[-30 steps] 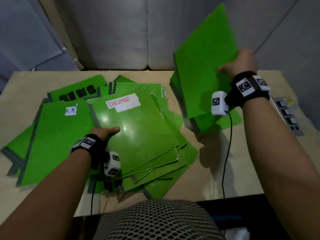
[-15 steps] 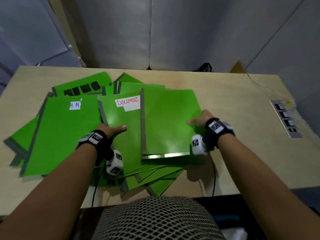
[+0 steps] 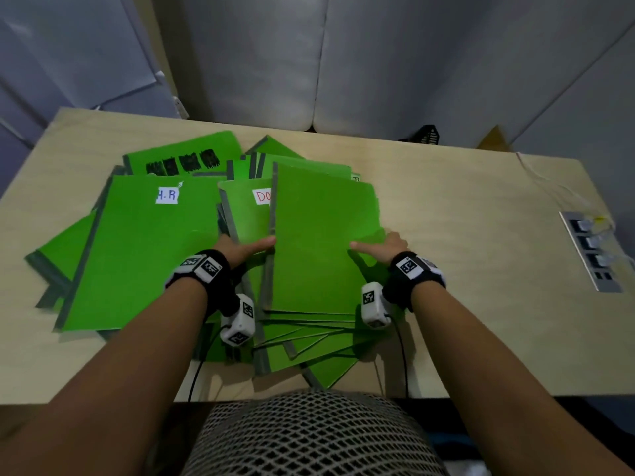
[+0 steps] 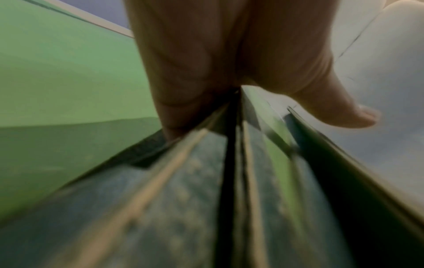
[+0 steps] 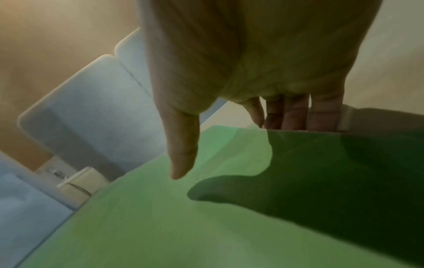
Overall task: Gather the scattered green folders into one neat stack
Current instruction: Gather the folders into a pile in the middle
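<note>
So we've got both hands on the top folder bundle (image 3: 319,235), which sits between them, right in front of us on the wooden table (image 3: 464,235). Its long axis runs away from us, grey spine on the left side. Our left hand (image 3: 244,250) is at that spine edge with the thumb lying flat on the "DO…" labelled folder (image 3: 245,214) beside it; in the left wrist view the fingers seem to slip in among the spines, but it's blurry, so we can't tell whether they're actually gripping. Our right hand (image 3: 388,249) is at the open right edge, thumb (image 5: 183,154) out straight above the cover and fingers (image 5: 296,112) dropping behind the edge, so it looks relaxed rather than pinching.

The rest of the green folders are fanned out under and to the left: the "H.R" folder (image 3: 144,249) is closest to our left hand, and the folder with blacked-out writing (image 3: 185,159) sits further back. So the next squaring-up probably pulls leftward stuff in. No containers here, just a power strip (image 3: 591,250) well off to the right.
</note>
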{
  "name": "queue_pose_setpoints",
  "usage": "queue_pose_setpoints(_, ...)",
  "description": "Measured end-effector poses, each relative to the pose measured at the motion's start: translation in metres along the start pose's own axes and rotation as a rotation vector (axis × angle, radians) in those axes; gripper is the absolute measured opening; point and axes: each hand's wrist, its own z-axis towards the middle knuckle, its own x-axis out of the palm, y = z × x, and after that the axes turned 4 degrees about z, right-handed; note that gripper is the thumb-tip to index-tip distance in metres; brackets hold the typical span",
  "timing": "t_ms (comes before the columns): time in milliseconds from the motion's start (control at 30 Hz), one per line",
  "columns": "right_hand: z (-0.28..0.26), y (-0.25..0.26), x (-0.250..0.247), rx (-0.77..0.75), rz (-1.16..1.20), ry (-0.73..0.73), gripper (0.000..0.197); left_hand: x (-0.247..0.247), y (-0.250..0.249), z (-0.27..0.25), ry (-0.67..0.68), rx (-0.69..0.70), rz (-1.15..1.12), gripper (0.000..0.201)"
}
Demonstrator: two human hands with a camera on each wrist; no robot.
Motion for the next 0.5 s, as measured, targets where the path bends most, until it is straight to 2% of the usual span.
queue_pose_setpoints(33, -0.003, 0.003, 0.005, -0.013, 0.000, 0.020, 0.111, -0.001, -0.007, -0.015, 0.012, 0.002, -0.004, 0.129)
queue_pose_setpoints(133, -0.009, 0.005, 0.018, -0.110, -0.130, -0.045, 0.101, 0.000, -0.012, -0.027, 0.041, -0.001, 0.020, 0.113)
queue_pose_setpoints(200, -0.013, 0.003, 0.021, -0.146, -0.149, -0.055, 0.095, -0.001, -0.011, -0.027, 0.071, 0.023, -0.009, 0.114)
queue_pose_setpoints(267, -0.014, 0.001, 0.021, -0.167, -0.113, -0.034, 0.089, -0.001, -0.006, -0.024, 0.093, 0.065, -0.057, 0.123)
queue_pose_setpoints(333, -0.014, -0.001, 0.017, -0.172, -0.006, -0.006, 0.084, 0.002, 0.005, -0.016, 0.153, 0.110, -0.211, 0.128)
queue_pose_setpoints(400, -0.018, -0.001, 0.012, -0.148, 0.198, 0.024, 0.088, 0.006, 0.007, -0.021, 0.212, 0.151, -0.331, 0.125)
queue_pose_setpoints(500, -0.023, -0.002, 0.001, -0.040, 0.357, 0.049, 0.103, 0.009, -0.006, -0.047, 0.262, 0.199, -0.400, 0.106)
